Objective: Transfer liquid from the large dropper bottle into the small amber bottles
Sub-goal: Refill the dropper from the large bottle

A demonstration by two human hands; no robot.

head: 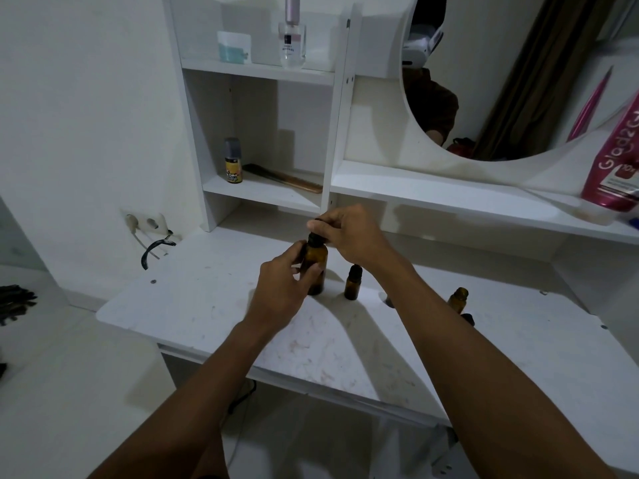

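The large amber dropper bottle (316, 261) stands upright on the white desk (214, 305). My left hand (281, 290) wraps around its body from the left. My right hand (349, 236) pinches the black dropper cap (315, 235) at its top. Just to the right stands a small amber bottle with a black cap (353, 283). Farther right, partly behind my right forearm, a second small amber bottle (458, 299) stands uncapped, with a black cap (466, 319) lying beside it.
A shelf unit rises behind the desk with a small spray can (232, 161), a comb (287, 178) and a perfume bottle (292, 36). A round mirror (511, 74) and a pink tube (619, 157) are at right. A wall socket with a black cable (152, 236) sits left.
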